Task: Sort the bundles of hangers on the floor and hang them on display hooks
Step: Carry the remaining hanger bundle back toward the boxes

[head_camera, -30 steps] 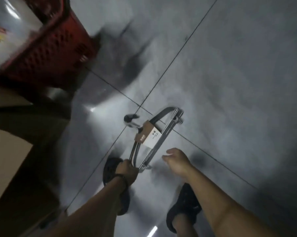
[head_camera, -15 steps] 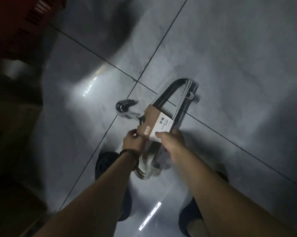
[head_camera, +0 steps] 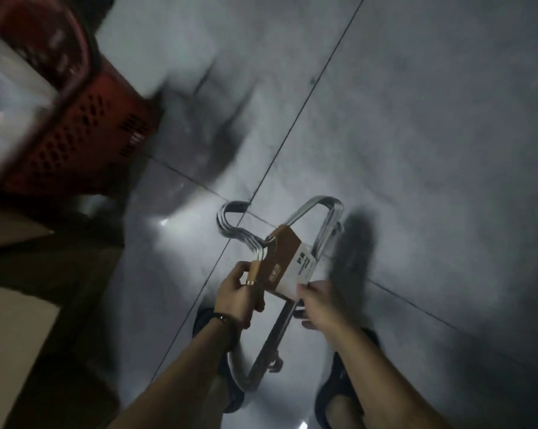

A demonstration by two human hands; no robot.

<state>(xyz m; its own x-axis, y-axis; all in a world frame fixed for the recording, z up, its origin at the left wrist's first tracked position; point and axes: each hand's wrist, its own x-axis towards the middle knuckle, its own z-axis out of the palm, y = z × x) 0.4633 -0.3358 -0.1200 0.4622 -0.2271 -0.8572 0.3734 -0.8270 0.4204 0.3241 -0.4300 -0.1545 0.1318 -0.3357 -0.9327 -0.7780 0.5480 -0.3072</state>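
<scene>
Change: red basket back in view | Grip: left hand and right hand pinch hanger bundle at its cardboard sleeve

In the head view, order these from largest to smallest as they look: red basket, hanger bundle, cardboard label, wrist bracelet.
Largest to smallest:
red basket, though partly cut off by the frame
hanger bundle
cardboard label
wrist bracelet

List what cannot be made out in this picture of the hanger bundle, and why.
- Head view: print on the cardboard label is too small and blurred to read.
- Head view: the count of hangers in the bundle; the wires overlap.
- Head view: the red basket is motion-blurred and cut off by the top edge; its contents are hidden.
- Display hooks: outside the frame.
</scene>
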